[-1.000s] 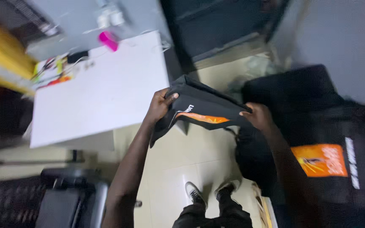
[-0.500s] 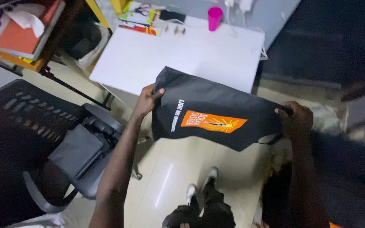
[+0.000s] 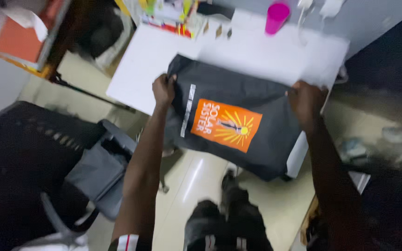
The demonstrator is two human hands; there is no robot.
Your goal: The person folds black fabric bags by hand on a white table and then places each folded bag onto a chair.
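I hold a black fabric bag (image 3: 238, 93) with an orange printed patch (image 3: 225, 124) spread out flat between both hands. My left hand (image 3: 164, 89) grips its left edge and my right hand (image 3: 304, 101) grips its right edge. The upper part of the bag lies over the white table (image 3: 140, 74); its lower part hangs past the table's near edge above the floor.
A pink cup (image 3: 276, 17) and colourful stationery (image 3: 168, 14) sit at the table's far side. A black mesh office chair (image 3: 38, 162) with a grey seat stands at the left. An orange shelf unit (image 3: 19, 37) is at the upper left. My feet (image 3: 229, 181) are on the tiled floor.
The view has swung toward the table. The bag went from bunched in my hands to stretched out and carried forward over the table's near edge.
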